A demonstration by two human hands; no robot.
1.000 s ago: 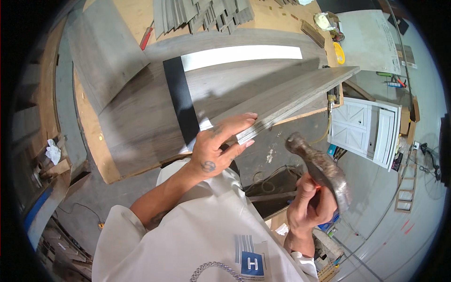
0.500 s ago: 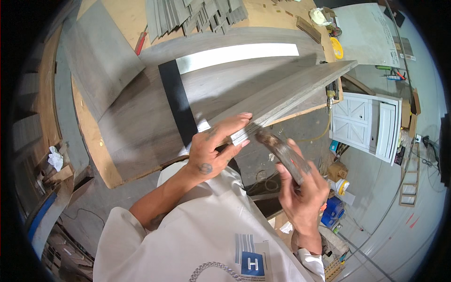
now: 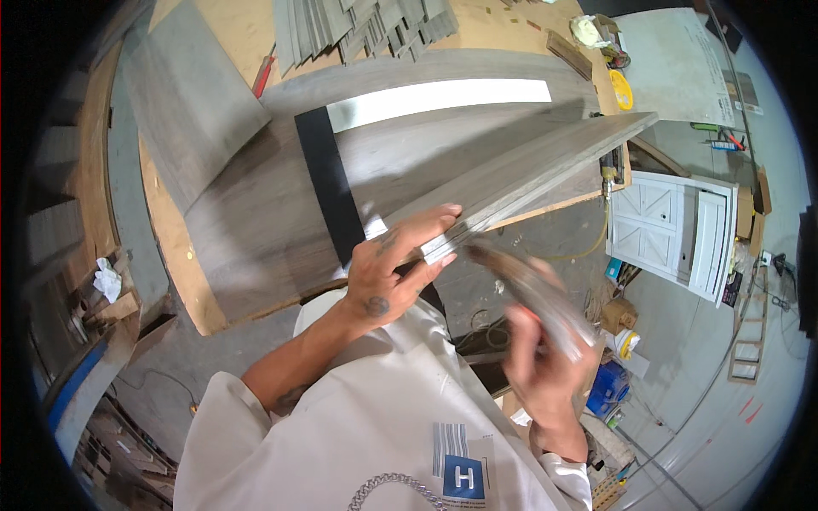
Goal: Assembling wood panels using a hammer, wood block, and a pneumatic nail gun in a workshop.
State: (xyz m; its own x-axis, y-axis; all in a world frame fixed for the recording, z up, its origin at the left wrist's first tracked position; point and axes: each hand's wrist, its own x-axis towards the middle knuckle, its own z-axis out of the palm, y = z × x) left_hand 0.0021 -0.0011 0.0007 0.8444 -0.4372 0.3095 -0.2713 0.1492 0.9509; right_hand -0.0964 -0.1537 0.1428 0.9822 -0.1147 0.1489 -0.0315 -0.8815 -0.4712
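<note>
My left hand pinches the near end of a long grey wood-grain board, fingers on top and thumb below. The board is tilted, its long edge toward my right, its far end raised above the table. In my right hand is a worn grey-brown strip-like tool, blurred by motion; its kind I cannot make out. Its dark tip is close to the board's near edge; whether it touches, I cannot tell. A black strip and a white strip meet at a corner behind the left hand.
The wooden table carries a wide grey panel, another grey sheet and a stack of thin grey strips. A red-handled tool lies at the back left. To the right, a white cabinet door stands beyond a hose.
My right hand has swung slightly, and the tool is more blurred with its tail end lower. The left hand keeps its grip on the board. The whole view has shifted a little.
</note>
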